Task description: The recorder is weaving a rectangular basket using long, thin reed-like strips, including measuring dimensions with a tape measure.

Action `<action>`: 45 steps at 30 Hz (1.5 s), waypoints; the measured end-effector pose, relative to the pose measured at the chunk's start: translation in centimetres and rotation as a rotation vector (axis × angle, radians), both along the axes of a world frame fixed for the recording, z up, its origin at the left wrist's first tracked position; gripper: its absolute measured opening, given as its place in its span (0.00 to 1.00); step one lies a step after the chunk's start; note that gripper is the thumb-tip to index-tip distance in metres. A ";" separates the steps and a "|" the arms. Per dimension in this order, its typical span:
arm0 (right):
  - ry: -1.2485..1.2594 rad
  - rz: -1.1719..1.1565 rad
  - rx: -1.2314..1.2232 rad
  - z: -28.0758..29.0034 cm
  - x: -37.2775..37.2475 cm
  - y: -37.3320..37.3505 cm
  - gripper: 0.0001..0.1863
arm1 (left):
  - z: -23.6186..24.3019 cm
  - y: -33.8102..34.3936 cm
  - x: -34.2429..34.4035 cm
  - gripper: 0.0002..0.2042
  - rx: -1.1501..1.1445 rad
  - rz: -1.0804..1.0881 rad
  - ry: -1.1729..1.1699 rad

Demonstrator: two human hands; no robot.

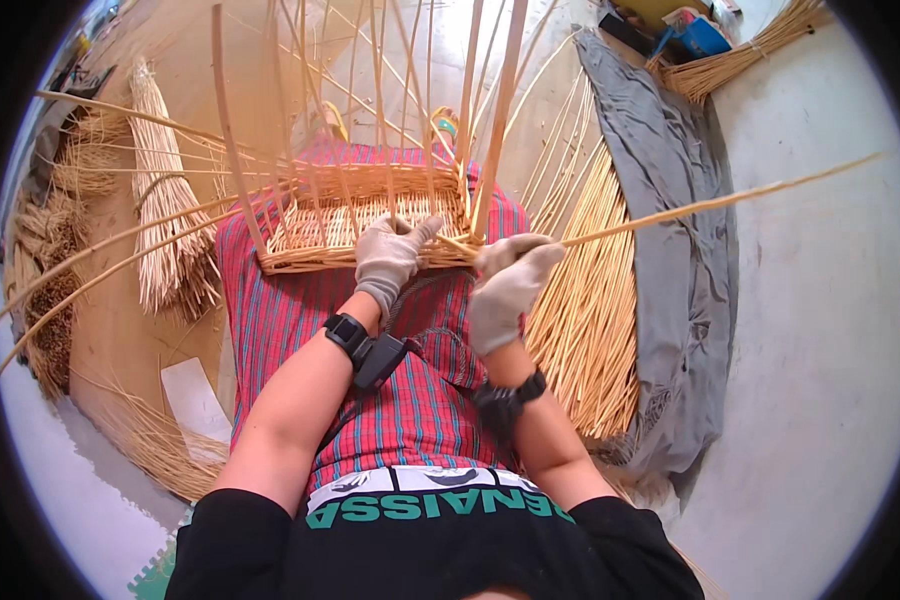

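A partly woven wicker basket (310, 228) rests across my lap on a red plaid cloth (390, 400), with several upright stakes rising from its edges. My left hand (395, 258), in a pale work glove, is closed over the basket's near wall, right of its middle. At the near right corner my right hand (515, 285), gloved too, has its fingers closed round a willow rod (710, 207). That rod runs from the corner out to the far right. The fingertips of my right hand partly hide the weave at the corner.
Long peeled rods (595, 320) lie on a grey cloth (680, 260) to the right. A tied bundle of rods (160, 190) lies on the left, beside darker bundles (50, 260). Long loose rods (120, 240) stick out leftward from the basket. Another bundle (740, 65) lies far right.
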State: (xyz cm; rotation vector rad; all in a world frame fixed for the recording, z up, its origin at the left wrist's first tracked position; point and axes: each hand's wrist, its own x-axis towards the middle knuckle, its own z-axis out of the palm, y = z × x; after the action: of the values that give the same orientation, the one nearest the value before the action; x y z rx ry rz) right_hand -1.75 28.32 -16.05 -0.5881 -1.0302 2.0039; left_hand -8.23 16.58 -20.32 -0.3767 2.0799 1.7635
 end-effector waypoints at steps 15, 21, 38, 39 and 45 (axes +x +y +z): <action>-1.444 0.318 0.719 -25.3 11.0 23.8 0.14 | 2.9 -4.3 2.4 0.10 0.158 -0.284 0.321; -1.905 0.686 0.607 -34.5 10.7 19.6 0.22 | 1.7 -2.5 3.7 0.07 0.107 -0.503 -0.028; -0.148 0.881 -0.279 -2.3 10.7 11.7 0.13 | 8.3 3.9 8.8 0.16 0.681 -1.060 -0.703; -0.100 0.958 -0.340 -1.9 10.2 10.9 0.14 | 8.8 2.6 8.8 0.15 0.504 -1.131 -0.633; 0.200 0.719 -0.424 1.7 9.1 7.9 0.12 | 11.7 -11.0 2.8 0.13 -0.113 -1.519 -0.018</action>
State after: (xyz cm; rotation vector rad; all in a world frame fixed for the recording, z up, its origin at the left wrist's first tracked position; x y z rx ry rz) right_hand 7.34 36.19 -14.39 -0.2216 -0.7482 2.8863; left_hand -5.47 5.61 -8.63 0.9334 1.5476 0.6636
